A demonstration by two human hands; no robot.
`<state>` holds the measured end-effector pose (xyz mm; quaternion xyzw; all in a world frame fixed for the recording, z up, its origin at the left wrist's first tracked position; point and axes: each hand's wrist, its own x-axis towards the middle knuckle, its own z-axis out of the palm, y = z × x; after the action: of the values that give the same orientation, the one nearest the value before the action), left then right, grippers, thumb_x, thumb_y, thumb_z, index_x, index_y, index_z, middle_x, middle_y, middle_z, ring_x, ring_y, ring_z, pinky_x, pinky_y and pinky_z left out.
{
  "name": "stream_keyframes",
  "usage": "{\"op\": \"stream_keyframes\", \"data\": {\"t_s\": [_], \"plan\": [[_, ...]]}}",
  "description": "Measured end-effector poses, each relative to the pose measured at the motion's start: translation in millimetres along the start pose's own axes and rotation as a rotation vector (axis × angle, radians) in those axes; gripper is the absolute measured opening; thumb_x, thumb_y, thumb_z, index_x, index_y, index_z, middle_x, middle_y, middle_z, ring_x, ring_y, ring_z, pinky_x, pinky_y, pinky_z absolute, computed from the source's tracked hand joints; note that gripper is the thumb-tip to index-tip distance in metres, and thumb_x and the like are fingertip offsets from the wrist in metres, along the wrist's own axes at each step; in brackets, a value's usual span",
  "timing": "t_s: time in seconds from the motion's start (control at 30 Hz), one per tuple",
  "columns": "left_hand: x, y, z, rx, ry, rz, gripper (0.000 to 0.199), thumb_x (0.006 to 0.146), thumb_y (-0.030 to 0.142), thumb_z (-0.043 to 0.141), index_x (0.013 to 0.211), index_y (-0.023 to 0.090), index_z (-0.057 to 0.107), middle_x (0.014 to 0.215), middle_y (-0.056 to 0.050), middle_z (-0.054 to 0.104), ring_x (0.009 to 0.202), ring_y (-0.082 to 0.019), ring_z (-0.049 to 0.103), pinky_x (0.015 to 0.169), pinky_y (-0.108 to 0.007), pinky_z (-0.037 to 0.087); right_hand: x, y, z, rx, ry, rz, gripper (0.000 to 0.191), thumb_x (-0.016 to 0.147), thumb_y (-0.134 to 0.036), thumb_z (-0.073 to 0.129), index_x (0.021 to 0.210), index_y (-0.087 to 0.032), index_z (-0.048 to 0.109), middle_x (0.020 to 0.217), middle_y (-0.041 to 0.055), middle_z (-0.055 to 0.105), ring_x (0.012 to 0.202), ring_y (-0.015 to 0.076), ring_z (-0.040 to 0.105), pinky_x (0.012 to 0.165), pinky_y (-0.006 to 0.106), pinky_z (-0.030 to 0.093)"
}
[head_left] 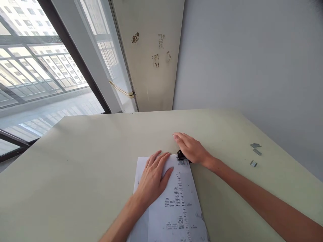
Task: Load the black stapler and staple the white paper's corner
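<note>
Printed sheets of paper (176, 208) lie on the table in front of me, with lines of text and a barcode at the far right corner. My left hand (152, 179) rests flat on the upper part of the sheets, fingers stretched out and thumb apart. At that far right corner, the jaw of a black stapler (180, 155) sits over the paper's edge. My right hand (193, 149) covers most of the stapler from above, its palm on the tool and its fingers reaching past it. Whether the sheets are stapled cannot be seen.
Several small strips of staples (256, 150) lie on the right of the pale table (88, 168). A grey wall (247, 60) borders its right side. Beyond the far edge is a stained cream cabinet panel (151, 80), and a window (37, 67) is on the left.
</note>
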<state>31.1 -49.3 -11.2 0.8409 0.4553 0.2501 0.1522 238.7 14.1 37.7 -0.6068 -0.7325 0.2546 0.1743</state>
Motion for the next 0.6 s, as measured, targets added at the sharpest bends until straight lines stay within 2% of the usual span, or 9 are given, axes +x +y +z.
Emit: {"op": "stream_keyframes", "data": {"t_s": [0.17,0.3,0.43,0.5,0.6], "plan": [[0.7,-2.8,-7.9,-0.059,0.026,-0.032,0.039,0.108,0.031,0.05,0.146,0.028,0.048,0.14,-0.006,0.064,0.137,-0.026,0.051,0.112,-0.047,0.048,-12.2,3.8,-3.7,0.186,0.073,-0.09,0.047,0.111,-0.049,0.026,0.126,-0.027,0.065,0.135,0.0062,0.069,0.128,0.0242,0.062,0.11,0.041,0.048],[-1.1,-3.6,-9.6,-0.051,0.058,-0.057,0.032,0.107,0.028,0.049,0.138,0.028,0.054,0.125,-0.006,0.066,0.119,-0.026,0.057,0.103,-0.046,0.051,-33.1,7.2,-4.3,0.23,0.151,-0.157,0.043,0.111,-0.048,0.03,0.126,-0.027,0.064,0.129,0.0071,0.07,0.122,0.0244,0.065,0.106,0.042,0.052],[-2.2,-3.4,-6.2,0.029,0.077,-0.092,0.015,0.107,0.029,0.048,0.113,0.023,0.06,0.11,-0.007,0.065,0.104,-0.026,0.056,0.095,-0.048,0.049,-67.3,12.0,-0.2,0.205,0.319,-0.183,0.034,0.109,-0.044,0.04,0.13,-0.028,0.062,0.137,0.0069,0.066,0.132,0.0253,0.059,0.104,0.041,0.055],[-2.0,-2.4,-5.3,0.059,0.074,-0.118,0.017,0.108,0.032,0.046,0.1,0.022,0.058,0.104,-0.006,0.064,0.098,-0.026,0.054,0.092,-0.049,0.048,-87.5,13.7,4.0,0.207,0.406,-0.161,0.03,0.108,-0.041,0.044,0.13,-0.03,0.062,0.138,0.006,0.065,0.131,0.025,0.06,0.094,0.037,0.061],[-1.2,0.0,-6.4,0.06,0.068,-0.14,0.027,0.11,0.036,0.043,0.089,0.023,0.054,0.096,-0.005,0.06,0.092,-0.025,0.051,0.089,-0.048,0.047,-116.4,14.9,13.2,0.196,0.492,-0.133,0.027,0.107,-0.037,0.047,0.127,-0.032,0.063,0.135,0.0053,0.067,0.128,0.0253,0.063,0.094,0.04,0.062]]}}
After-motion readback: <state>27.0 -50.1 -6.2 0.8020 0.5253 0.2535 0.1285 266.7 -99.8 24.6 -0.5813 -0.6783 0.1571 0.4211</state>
